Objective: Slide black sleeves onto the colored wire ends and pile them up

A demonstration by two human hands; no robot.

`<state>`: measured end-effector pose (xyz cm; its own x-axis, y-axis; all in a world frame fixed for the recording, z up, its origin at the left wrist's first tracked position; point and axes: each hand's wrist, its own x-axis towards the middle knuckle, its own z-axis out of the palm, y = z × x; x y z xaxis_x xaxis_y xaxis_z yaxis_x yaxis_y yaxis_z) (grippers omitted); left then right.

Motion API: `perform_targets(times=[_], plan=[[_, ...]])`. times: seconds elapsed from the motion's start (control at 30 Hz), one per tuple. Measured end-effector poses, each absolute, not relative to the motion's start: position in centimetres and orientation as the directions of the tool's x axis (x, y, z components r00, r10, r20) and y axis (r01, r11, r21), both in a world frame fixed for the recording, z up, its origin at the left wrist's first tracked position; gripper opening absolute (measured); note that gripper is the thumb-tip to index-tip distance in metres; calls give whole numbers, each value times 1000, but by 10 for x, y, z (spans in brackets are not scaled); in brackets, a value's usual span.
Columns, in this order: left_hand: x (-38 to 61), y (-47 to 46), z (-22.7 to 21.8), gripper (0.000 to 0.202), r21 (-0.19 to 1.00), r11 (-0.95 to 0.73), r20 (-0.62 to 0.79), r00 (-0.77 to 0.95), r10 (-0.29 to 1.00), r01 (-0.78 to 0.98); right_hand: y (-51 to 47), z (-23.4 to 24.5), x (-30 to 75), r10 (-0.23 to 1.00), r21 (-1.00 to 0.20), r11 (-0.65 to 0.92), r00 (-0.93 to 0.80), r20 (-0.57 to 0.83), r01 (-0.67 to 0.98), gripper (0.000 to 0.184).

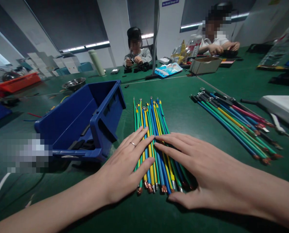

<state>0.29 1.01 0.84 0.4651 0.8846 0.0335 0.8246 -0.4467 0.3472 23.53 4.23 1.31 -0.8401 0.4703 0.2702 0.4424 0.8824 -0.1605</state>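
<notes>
Left hand (126, 158), a ring on one finger, lies with fingers extended across a row of blue and green-yellow cables (161, 165) on the green table (178, 110). Right hand (195, 158), thumb well away from its fingers, spans the row's other side. Nearby stand a blue plastic bin (108, 126) and, further right, another cable batch (232, 120).
</notes>
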Motion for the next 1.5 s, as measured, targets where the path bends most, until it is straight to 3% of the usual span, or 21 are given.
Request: perform_targets(times=[0.2, 0.53, 1.07, 1.37, 1.5], plan=[[2, 10, 9, 56, 321, -460, 31, 476, 879, 828, 40, 16, 234, 495, -178, 869, -807, 323, 461, 70], [2, 11, 6, 55, 296, -459, 25, 473, 881, 838, 43, 20, 235, 456, -150, 890, -825, 335, 431, 64], [4, 10, 8, 58, 283, -465, 31, 477, 878, 839, 30, 7, 223, 521, -178, 848, -729, 445, 498, 73], [4, 11, 8, 59, 282, -463, 34, 474, 880, 840, 23, 2, 216, 534, -150, 834, -707, 464, 532, 61], [5, 10, 8, 58, 285, -468, 41, 477, 878, 837, 25, 4, 218, 535, -159, 837, -721, 441, 523, 71]])
